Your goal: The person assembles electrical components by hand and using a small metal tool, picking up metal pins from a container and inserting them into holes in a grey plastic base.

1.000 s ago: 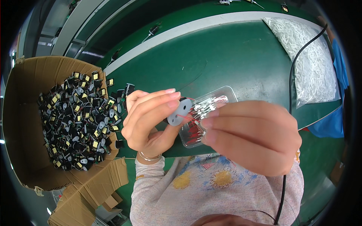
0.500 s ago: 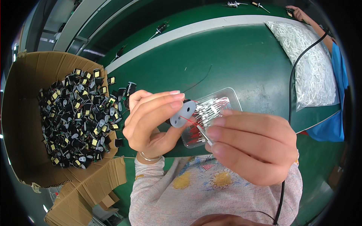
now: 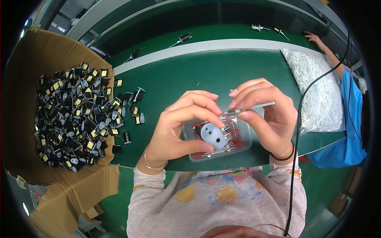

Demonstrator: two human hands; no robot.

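My left hand (image 3: 171,133) grips a small black part with a pale grey oval end plate (image 3: 213,135), between thumb and fingers. Several dark holes show in the plate, which is turned upward. Close by on the right, my right hand (image 3: 274,117) pinches a thin white stick-like piece (image 3: 262,105) between thumb and forefinger. The piece lies nearly level and points to the right. Below both hands stands a clear plastic tray (image 3: 247,147) with many thin white-and-silver pieces on red wires. My fingers hide part of its contents.
A cardboard box (image 3: 55,44) full of black-and-grey parts stands at left, with several loose parts (image 3: 137,95) beside it. A bag of white tubes (image 3: 317,93) lies at right. Assembled pieces (image 3: 182,38) lie along the far strip. A co-worker's hand (image 3: 313,37) reaches in at far right.
My right hand has moved up and away from the grey plate, and the white piece now points right. The plate has turned to face up. The red wire at its hole no longer shows.
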